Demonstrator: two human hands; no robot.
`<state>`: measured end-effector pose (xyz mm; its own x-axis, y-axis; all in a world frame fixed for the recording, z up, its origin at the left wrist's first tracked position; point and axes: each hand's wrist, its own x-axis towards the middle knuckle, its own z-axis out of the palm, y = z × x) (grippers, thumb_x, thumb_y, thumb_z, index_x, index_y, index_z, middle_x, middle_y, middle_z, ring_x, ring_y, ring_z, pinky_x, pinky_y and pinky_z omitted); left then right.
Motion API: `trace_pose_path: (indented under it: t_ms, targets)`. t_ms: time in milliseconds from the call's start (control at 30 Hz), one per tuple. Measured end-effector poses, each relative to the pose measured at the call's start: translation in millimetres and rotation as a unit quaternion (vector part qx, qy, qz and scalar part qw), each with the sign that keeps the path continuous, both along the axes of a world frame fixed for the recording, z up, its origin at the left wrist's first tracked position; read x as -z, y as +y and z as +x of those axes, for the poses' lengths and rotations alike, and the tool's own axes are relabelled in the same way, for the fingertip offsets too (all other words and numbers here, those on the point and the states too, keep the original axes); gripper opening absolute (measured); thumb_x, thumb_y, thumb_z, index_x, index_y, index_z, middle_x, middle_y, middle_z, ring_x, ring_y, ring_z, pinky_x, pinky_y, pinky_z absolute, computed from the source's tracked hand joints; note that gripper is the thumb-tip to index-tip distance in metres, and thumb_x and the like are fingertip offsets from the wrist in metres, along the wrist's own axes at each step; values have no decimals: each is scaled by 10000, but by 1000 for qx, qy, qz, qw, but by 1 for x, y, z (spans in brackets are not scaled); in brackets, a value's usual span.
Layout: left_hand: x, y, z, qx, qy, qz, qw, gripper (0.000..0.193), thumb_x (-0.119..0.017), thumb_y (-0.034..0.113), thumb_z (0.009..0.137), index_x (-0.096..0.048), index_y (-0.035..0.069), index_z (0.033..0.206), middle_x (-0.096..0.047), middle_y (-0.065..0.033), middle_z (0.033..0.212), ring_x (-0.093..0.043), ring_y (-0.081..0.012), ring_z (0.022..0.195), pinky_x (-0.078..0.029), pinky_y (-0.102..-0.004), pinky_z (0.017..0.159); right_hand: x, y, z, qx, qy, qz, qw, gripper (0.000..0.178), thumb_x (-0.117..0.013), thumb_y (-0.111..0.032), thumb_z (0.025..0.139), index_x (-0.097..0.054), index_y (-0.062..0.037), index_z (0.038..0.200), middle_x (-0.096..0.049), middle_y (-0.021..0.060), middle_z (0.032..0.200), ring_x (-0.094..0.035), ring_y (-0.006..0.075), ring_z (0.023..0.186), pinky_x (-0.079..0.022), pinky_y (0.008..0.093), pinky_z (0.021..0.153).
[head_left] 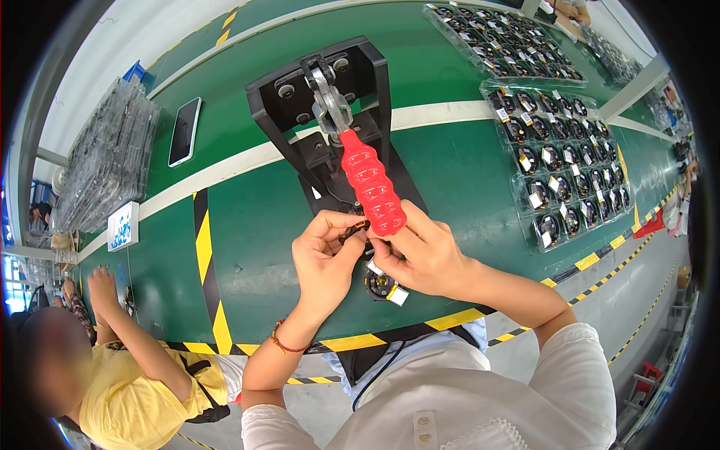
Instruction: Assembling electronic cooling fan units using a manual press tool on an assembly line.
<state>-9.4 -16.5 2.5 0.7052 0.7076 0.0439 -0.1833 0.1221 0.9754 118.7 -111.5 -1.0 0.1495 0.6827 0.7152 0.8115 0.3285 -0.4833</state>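
Note:
My left hand (324, 256) pinches a small black round part (352, 231) with a bit of orange on it, just below the press. Close beside it, my right hand (426, 253) has its thumb and fingers pressed together; what lies between them is hidden. The red ribbed handle (371, 180) of a toggle clamp (327, 101) reaches down over my right fingertips. Its black fixture (262, 105) stands on the green bench beyond my hands. Under my hands, near the bench edge, lies a round black electronic assembly (379, 283) with a white tab.
Clear plastic trays (551, 161) of similar round assemblies fill the right side, with another tray (506, 43) behind. At left are a phone (185, 131), stacked empty trays (112, 157) and a white box of small blue pieces (122, 226). A co-worker in yellow (139, 375) sits at left.

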Motion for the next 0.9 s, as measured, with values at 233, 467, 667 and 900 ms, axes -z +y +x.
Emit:
trace_pose_path:
  t_ms: [233,467,667,900]
  targets:
    - [-1,6,0,18,13,14,1000,196,-550,-98,836,-541,-34,1020,-640,-103,979,-623,-105,851,-492,-216,742,-6,0,2,-9,50,-29,998,274,-682,61,710,-583,14,961,-550,105,907,-551,117,492,-464,230,449]
    - [-17,21,-5,171,-288,-80,939,402,-594,-84,783,-510,69,1145,-476,-80,1016,-632,-202,837,-540,-276,662,-43,22,33,0,24,289,957,435,-739,-71,736,-549,-23,1124,-531,167,1075,-570,213,854,-487,264,596]
    - [-14,41,-10,160,-482,-441,740,243,-630,-3,804,-497,48,1001,-518,-10,960,-516,-136,868,-450,-268,797,-99,62,50,-88,-345,245,902,330,-748,-352,680,-621,-61,771,-575,67,833,-592,254,734,-476,324,609]
    - [27,35,-14,38,-146,-178,972,282,-563,-101,831,-432,116,954,-526,-78,1102,-574,-129,904,-530,-272,751,-162,64,37,-107,-166,169,966,307,-727,-333,751,-592,-64,688,-530,55,633,-539,225,549,-441,289,489]
